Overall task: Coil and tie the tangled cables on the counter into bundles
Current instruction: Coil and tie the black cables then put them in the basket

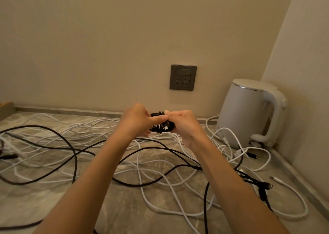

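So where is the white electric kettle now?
In the head view, the white electric kettle stands far right on the grey stone counter, in the wall corner, right of the grey wall socket.

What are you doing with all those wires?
Tidying them up. The left hand and the right hand both hold one small black bundle of wound-up cable above the counter, pinching it as if tying it off. Many more black cables and white cables lie loose and tangled on the counter, and some reach the white kettle in the corner.
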{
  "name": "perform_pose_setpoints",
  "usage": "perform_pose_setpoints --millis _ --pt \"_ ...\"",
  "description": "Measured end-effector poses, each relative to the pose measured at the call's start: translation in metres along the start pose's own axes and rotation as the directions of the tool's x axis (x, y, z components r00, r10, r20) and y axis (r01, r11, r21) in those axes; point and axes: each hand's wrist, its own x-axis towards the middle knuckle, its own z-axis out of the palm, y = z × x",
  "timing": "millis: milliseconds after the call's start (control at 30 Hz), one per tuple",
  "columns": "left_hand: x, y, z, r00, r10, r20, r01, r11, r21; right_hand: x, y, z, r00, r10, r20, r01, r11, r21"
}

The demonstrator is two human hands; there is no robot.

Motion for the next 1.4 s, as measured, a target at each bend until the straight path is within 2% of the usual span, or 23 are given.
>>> perform_pose_setpoints --millis 167,267,400,600,700,833,1000,1167,1267,1400 --pt "-0.002 0.003 -0.002 0.993 0.096 0.068 -0.093 0.995 -0.045 0.003 0.001 -0.004 0.998 0.032 0.054 -0.035 0.999 0.042" --pt "-0.002 0.001 -0.002 0.989 0.079 0.122 -0.066 0.992 -0.109 0.003 0.002 -0.009 0.987 0.075 0.144 -0.082 0.996 0.043" --pt "-0.002 0.000 -0.001 0.990 0.040 0.134 -0.016 0.984 -0.176 0.003 0.001 -0.014 0.970 0.109 0.215 -0.143 0.979 0.147" --pt "0.000 -0.001 0.001 0.990 0.060 0.130 -0.045 0.993 -0.112 0.004 0.002 -0.018 0.961 0.128 0.246 -0.180 0.963 0.203" --pt "0.001 0.000 0.005 0.993 0.091 0.074 -0.089 0.996 -0.026 0.003 0.000 -0.020 0.944 0.113 0.309 -0.174 0.968 0.179" --pt "-0.003 0.006 0.009 0.982 0.183 -0.040 -0.173 0.967 0.188 0.003 -0.001 -0.021 0.949 0.102 0.300 -0.160 0.971 0.179" --pt "-0.007 0.008 0.015 0.908 0.362 -0.211 -0.260 0.882 0.394 0.004 -0.004 -0.023 0.960 0.095 0.265 -0.155 0.964 0.214" --pt "-0.006 0.005 0.014 0.846 0.442 -0.299 -0.301 0.857 0.417 0.002 -0.004 -0.018 0.960 0.084 0.267 -0.166 0.939 0.302" --pt "-0.006 0.001 0.011 0.802 0.471 -0.368 -0.309 0.853 0.419 -0.001 -0.005 -0.014 0.948 0.053 0.315 -0.169 0.919 0.355" --pt "0.003 -0.006 -0.001 0.780 0.420 -0.463 -0.258 0.891 0.373 -0.002 -0.003 0.000 0.952 -0.006 0.307 -0.125 0.905 0.406"
